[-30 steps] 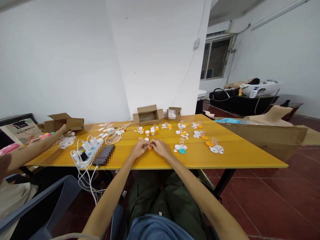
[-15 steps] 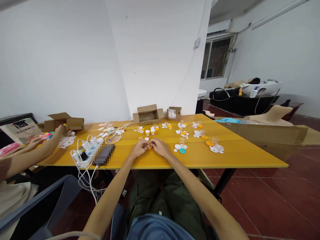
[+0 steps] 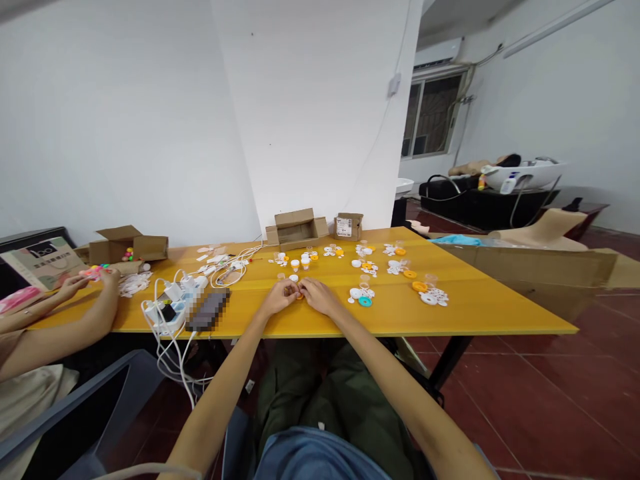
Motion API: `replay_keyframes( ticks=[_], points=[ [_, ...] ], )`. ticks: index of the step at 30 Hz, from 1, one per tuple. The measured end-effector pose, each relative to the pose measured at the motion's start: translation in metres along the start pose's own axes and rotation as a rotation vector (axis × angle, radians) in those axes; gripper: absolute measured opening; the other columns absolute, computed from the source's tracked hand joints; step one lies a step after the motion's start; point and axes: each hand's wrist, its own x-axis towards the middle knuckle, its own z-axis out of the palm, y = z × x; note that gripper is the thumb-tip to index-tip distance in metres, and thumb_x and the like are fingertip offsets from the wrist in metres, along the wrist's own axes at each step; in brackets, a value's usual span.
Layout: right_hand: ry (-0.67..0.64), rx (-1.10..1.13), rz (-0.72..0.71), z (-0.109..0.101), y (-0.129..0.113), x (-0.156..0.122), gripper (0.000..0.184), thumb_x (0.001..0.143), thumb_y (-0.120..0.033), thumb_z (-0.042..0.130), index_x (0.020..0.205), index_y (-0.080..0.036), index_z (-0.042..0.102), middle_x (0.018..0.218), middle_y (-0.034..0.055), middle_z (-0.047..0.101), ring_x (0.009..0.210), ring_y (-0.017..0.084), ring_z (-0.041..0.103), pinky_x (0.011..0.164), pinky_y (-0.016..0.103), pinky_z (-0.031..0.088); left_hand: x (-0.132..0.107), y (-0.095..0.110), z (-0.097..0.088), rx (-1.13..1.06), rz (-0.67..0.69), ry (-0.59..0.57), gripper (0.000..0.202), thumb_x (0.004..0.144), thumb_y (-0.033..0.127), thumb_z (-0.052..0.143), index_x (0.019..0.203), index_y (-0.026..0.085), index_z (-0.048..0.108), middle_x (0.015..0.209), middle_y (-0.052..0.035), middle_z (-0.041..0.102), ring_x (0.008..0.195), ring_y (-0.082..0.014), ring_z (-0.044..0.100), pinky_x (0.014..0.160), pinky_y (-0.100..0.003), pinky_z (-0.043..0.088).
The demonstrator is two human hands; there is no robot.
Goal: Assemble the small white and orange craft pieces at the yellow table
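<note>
My left hand (image 3: 281, 296) and my right hand (image 3: 319, 297) meet low over the table near its front edge. Their fingers are pinched around a small orange plastic part (image 3: 300, 296), mostly covered by the fingertips. Just beyond them lie a white round cap (image 3: 293, 278) and a clear plastic cup (image 3: 281, 276). Farther back, white-and-orange capped pieces (image 3: 305, 261) stand upright. Right of my hands is a group with a white disc (image 3: 355, 293) and a teal ring (image 3: 365, 302).
More groups of orange rings (image 3: 419, 287), white discs and clear cups spread to the right. A power strip (image 3: 173, 313) with cables and a blurred dark device (image 3: 209, 309) sit left. Cardboard boxes (image 3: 300, 230) line the back. Another person's hand (image 3: 107, 285) holds colourful pieces at far left.
My hands stay almost in place, with slight finger movement around the orange part. The other person's hand has come back from the cardboard box toward the colourful pieces.
</note>
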Motion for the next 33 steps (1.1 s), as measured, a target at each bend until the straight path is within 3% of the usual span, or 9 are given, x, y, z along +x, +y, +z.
replay_keyframes(
  ticks=[14, 23, 33],
  points=[
    [-0.037, -0.066, 0.055, -0.004, -0.003, 0.000, 0.020, 0.092, -0.011, 0.051, 0.096, -0.022, 0.067, 0.104, 0.0072, 0.070, 0.104, 0.020, 0.063, 0.093, 0.031, 0.048, 0.001, -0.011, 0.003, 0.065, 0.086, 0.010, 0.008, 0.083, 0.027, 0.071, 0.079, 0.021, 0.070, 0.088, -0.0032, 0.073, 0.084, -0.0189, 0.065, 0.080, -0.032, 0.052],
    [-0.036, 0.016, 0.134, -0.010, -0.008, 0.001, 0.015, 0.091, -0.011, 0.057, 0.090, -0.021, 0.069, 0.100, 0.0071, 0.071, 0.099, 0.020, 0.064, 0.089, 0.030, 0.047, 0.004, -0.005, 0.001, -0.011, 0.016, 0.002, 0.010, 0.081, 0.029, 0.075, 0.076, 0.021, 0.074, 0.089, -0.0040, 0.075, 0.082, -0.0179, 0.066, 0.078, -0.031, 0.052],
    [0.016, 0.148, 0.129, -0.005, 0.007, 0.004, 0.016, 0.086, -0.012, 0.062, 0.083, -0.022, 0.074, 0.088, 0.0042, 0.071, 0.088, 0.020, 0.065, 0.081, 0.030, 0.048, 0.006, -0.009, 0.000, -0.091, -0.031, 0.005, 0.012, 0.078, 0.033, 0.079, 0.078, 0.021, 0.079, 0.090, -0.0051, 0.077, 0.083, -0.0196, 0.067, 0.078, -0.032, 0.053]
  ],
)
